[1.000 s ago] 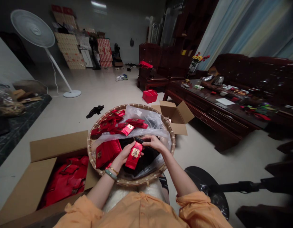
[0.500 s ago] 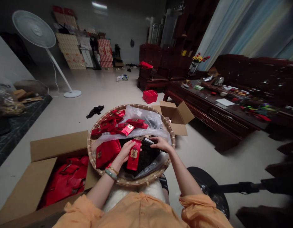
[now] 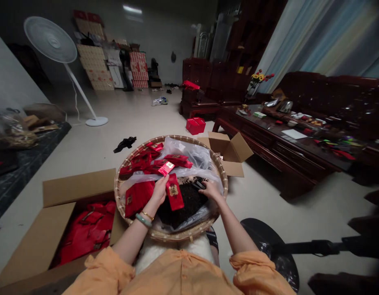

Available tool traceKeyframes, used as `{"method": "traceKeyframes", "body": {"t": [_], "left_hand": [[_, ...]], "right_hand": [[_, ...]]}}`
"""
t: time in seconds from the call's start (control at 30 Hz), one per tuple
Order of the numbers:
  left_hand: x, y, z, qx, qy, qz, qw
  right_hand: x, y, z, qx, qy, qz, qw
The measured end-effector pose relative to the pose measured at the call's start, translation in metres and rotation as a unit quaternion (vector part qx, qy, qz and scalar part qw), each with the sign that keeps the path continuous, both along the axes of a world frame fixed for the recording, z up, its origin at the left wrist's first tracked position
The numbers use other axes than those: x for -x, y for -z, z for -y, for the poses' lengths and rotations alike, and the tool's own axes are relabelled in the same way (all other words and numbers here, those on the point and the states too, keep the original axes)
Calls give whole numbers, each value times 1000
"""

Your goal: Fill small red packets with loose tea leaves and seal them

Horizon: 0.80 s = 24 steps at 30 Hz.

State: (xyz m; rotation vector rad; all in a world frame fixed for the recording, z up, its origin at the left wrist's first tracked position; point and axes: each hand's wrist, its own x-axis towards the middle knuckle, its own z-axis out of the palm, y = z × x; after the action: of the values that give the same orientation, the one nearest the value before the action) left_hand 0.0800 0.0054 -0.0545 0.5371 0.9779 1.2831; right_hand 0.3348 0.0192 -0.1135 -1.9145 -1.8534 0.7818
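Bright red packet point(image 3: 174, 191) with a gold emblem, right over black loose leaves point(image 3: 185, 207), in a tan woven bamboo basket point(image 3: 189, 232); orange sleeve point(image 3: 180, 274), pale green bangle point(image 3: 143, 220)!

Left hand point(image 3: 159, 190), touching red sachet point(image 3: 174, 191). Right hand point(image 3: 212, 190), over dark leaves point(image 3: 183, 203), just beside small black object point(image 3: 198, 184). Both within round bamboo basket point(image 3: 137, 149), lined with clear plastic point(image 3: 185, 151), holding more red sachets point(image 3: 174, 160). Cardboard box point(image 3: 75, 188) of red packets point(image 3: 85, 229) beside basket.

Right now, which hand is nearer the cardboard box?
Left. The left hand is over the basket, nearer the box; the right hand is farther, across the basket.
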Motion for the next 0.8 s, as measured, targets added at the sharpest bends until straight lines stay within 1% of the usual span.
{"method": "traceKeyframes", "body": {"t": [0.1, 0.2, 0.27, 0.3, 0.37, 0.47, 0.5, 0.53, 0.57, 0.6, 0.63, 0.67, 0.77, 0.8], "left_hand": [[11, -18, -30, 5, -69, 45, 997], [21, -39, -57, 11, -94, 118, 988], [24, -45, -63, 38, -92, 139, 985], [24, -45, -62, 46, -79, 142, 986], [22, -38, -51, 52, -42, 135, 989], [15, -17, -28, 28, 29, 93, 995], [13, -10, -21, 16, 42, 65, 997], [11, -3, -14, 4, 54, 15, 998], [11, 2, -9, -14, 67, -63, 996], [12, 7, -4, -29, 75, -159, 984], [14, 10, -1, -41, 81, -242, 966], [17, 13, 3, -48, 82, -300, 949], [37, 17, 15, -71, 67, -410, 907], [45, 18, 19, -95, 56, -506, 856]], "right_hand": [[-1, 3, 0, 4, 0, 6, 1000], [0, 4, 1, 3, -3, 9, 1000], [1, 4, 2, 1, -5, 11, 1000], [1, 3, 2, 1, -6, 12, 1000], [2, 3, 3, 0, -5, 15, 1000], [4, 4, 4, -2, -1, 28, 1000], [5, 4, 4, -2, 1, 34, 999], [6, 4, 4, -3, 4, 41, 999], [8, 3, 5, -8, 6, 48, 999], [10, 3, 5, -16, 8, 55, 998], [12, 2, 6, -27, 8, 61, 998], [14, 1, 7, -41, 6, 65, 997], [20, -1, 10, -80, -10, 52, 995], [21, -2, 12, -88, -13, 44, 995]]}}
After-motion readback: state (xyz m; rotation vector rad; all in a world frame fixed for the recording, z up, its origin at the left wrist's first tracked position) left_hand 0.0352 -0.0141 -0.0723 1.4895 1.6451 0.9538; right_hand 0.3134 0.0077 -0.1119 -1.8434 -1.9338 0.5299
